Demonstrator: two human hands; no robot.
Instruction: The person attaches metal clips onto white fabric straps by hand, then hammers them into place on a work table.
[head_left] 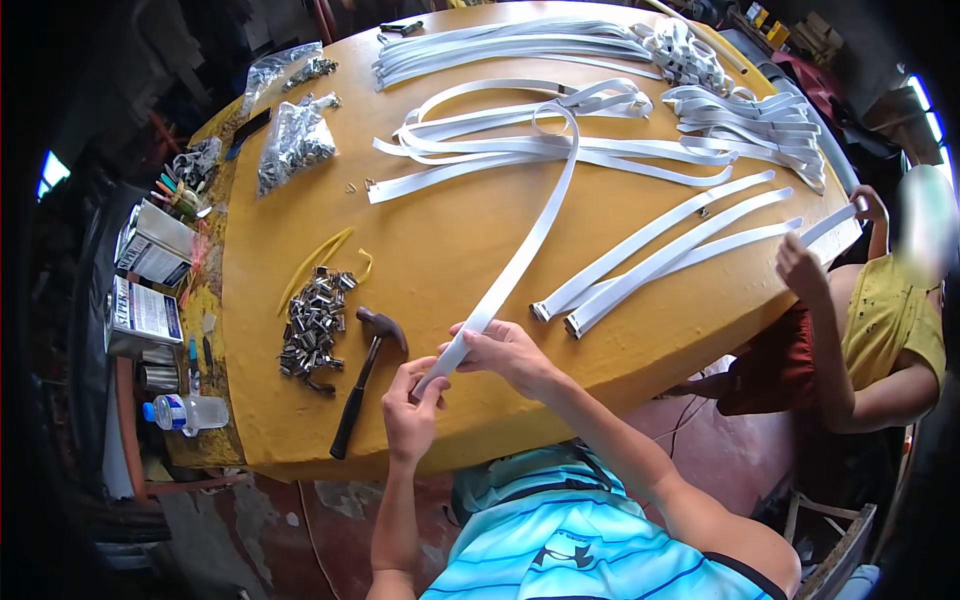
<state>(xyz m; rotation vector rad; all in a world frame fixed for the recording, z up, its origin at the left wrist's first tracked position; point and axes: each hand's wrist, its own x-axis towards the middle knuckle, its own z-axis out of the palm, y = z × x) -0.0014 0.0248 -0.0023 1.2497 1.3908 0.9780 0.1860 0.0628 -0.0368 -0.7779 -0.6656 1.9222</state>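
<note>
A long white strap (535, 235) runs from the loose coil (450, 155) of straps down to me. My left hand (410, 412) pinches its near end between thumb and fingers. A little farther along, my right hand (510, 358) grips the same strap. Left of my hands lies a claw hammer (362, 375), its black handle toward the table's near edge. Beyond it sits a pile of small metal clips (315, 325) with yellow strips (318, 258) alongside. To the right, several straps with metal ends (640, 255) lie side by side.
The yellow table (450, 240) bears bundled white straps (510, 50) at the back and bags of metal parts (298, 145). A water bottle (190, 413) and tins (145, 310) stand at left. At right, another person (885, 310) holds a strap.
</note>
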